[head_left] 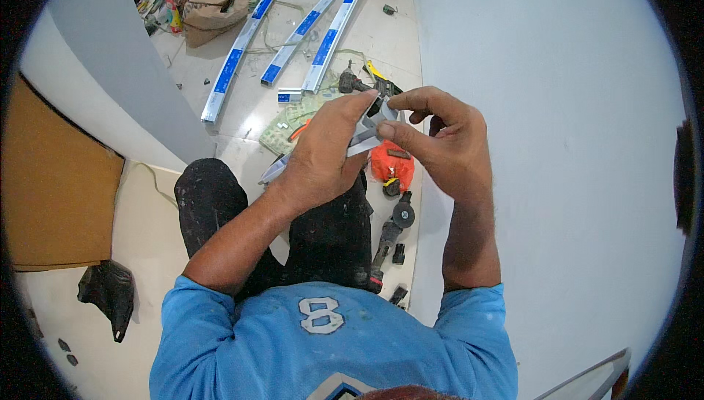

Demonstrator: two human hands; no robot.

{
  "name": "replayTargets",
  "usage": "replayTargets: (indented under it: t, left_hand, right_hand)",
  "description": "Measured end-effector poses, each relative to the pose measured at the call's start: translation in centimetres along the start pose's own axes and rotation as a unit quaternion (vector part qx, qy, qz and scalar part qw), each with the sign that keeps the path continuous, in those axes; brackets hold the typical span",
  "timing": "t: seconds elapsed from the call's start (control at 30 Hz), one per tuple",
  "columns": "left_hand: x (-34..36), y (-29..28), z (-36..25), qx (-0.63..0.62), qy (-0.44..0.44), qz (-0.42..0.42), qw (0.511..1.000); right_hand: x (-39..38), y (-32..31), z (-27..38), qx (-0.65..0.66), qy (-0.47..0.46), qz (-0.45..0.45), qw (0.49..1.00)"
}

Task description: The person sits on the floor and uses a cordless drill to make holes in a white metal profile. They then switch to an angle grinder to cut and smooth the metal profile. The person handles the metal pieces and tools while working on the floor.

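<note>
My left hand (326, 151) is wrapped round a silvery metal profile (361, 140), held up in front of my knees. Its other end seems to stick out below the hand at the lower left. The thumb and index finger of my right hand (451, 140) pinch a small grey piece (387, 112) at the profile's open end. Whether that piece sits inside the profile or only against it, I cannot tell. Beneath my hands on the floor are a dark cordless drill (354, 81) and a red-orange plastic bag (389, 165).
Long silvery profiles with blue labels (235, 59) lie ahead, near a short offcut (290, 95). An angle grinder (390, 233) rests beside my right leg, along the white wall (543, 143). Cardboard (62, 187) stands at the left, and a sack (216, 11) with clutter lies far left.
</note>
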State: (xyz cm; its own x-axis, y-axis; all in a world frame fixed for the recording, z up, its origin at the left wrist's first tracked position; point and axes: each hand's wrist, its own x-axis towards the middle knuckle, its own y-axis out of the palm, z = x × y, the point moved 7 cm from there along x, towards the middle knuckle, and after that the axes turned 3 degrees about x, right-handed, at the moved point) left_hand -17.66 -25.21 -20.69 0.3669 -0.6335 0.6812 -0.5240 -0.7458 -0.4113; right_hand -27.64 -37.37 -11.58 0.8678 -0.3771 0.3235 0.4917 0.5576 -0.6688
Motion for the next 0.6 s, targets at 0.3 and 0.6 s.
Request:
replayTargets:
  t: [0.3,0.6]
  left_hand:
    - [1.2,-0.2,-1.2,-0.029,0.027,0.074,0.997]
    - [1.7,-0.5,0.3,-0.013,0.026,0.066,0.997]
  right_hand:
    - [1.4,-0.2,-1.9,0.089,0.017,0.082,0.992]
    - [3.6,1.1,-3.1,0.253,0.058,0.159,0.952]
